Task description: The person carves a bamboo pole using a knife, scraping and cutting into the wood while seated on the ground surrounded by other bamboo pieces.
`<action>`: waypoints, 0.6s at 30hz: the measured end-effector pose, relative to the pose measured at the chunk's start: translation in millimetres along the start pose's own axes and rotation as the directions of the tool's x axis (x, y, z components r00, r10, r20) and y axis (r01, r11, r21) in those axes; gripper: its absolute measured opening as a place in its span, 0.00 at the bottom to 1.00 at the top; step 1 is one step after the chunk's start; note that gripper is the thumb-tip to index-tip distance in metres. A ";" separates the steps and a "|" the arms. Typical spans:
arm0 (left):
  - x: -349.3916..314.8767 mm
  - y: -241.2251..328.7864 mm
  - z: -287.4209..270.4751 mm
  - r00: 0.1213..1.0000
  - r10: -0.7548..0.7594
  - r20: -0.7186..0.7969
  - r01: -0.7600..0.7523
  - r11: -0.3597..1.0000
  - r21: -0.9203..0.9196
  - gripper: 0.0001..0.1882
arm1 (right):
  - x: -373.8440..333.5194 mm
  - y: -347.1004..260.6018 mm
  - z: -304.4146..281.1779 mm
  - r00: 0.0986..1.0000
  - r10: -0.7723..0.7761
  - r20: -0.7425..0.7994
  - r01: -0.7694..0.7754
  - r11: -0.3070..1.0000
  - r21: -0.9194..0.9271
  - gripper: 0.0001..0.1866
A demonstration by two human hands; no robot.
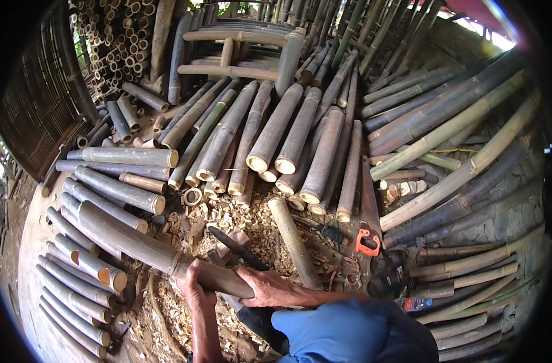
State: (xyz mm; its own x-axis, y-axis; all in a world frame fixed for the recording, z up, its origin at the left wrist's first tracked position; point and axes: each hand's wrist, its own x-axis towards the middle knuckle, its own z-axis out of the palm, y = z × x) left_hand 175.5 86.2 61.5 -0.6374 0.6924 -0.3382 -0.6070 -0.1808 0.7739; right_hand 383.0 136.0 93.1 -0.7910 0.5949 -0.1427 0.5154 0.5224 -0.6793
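Observation:
A thick grey-brown bamboo pole [137, 243] slants across the lower left, its near end close to my body. My left hand [194, 287] is closed round it near a node, the thumb lying on top. Farther toward the near end, my right hand [267, 288] grips the same pole from its right side. Just beyond my hands, a long dark tool handle [236, 247] lies over wood chips [252, 221]. A shorter pale bamboo piece [294, 242] leans toward my right forearm. My lower body is partly hidden by a blue garment [342, 333].
Several cut bamboo lengths fan out ahead [276, 130] and at the left [76, 287]. A handsaw with an orange handle [368, 241] lies to the right, near a plastic bottle [414, 304]. Long bamboo poles [457, 169] fill the right side; a bamboo frame [233, 37] stands behind.

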 end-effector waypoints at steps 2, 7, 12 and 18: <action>2.2 4.4 -6.0 1.000 0.006 0.024 -0.004 0.998 -0.069 0.29 | -1.4 24.1 6.6 0.995 -0.047 0.088 0.026 0.972 0.233 0.53; 15.9 36.1 -21.0 0.972 0.082 0.220 -0.008 0.948 -0.319 0.33 | -5.1 51.9 -18.4 0.839 -0.105 0.534 -0.266 0.776 0.571 0.52; 19.0 40.6 -24.9 0.985 0.005 0.173 0.046 0.956 -0.289 0.31 | -28.7 58.8 -1.5 0.877 -0.064 0.477 -0.246 0.792 0.558 0.50; 8.3 21.1 -11.8 0.954 -0.033 0.298 0.013 0.997 0.070 0.52 | -44.1 44.2 9.9 0.982 0.113 0.152 -0.181 0.791 0.585 0.53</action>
State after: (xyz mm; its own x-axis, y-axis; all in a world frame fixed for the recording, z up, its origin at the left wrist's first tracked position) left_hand 151.8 80.0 68.8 -0.4461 0.8749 -0.1886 -0.5802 -0.1222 0.8053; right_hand 437.4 126.8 62.2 -0.7686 0.5502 -0.3263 0.3584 -0.0520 -0.9321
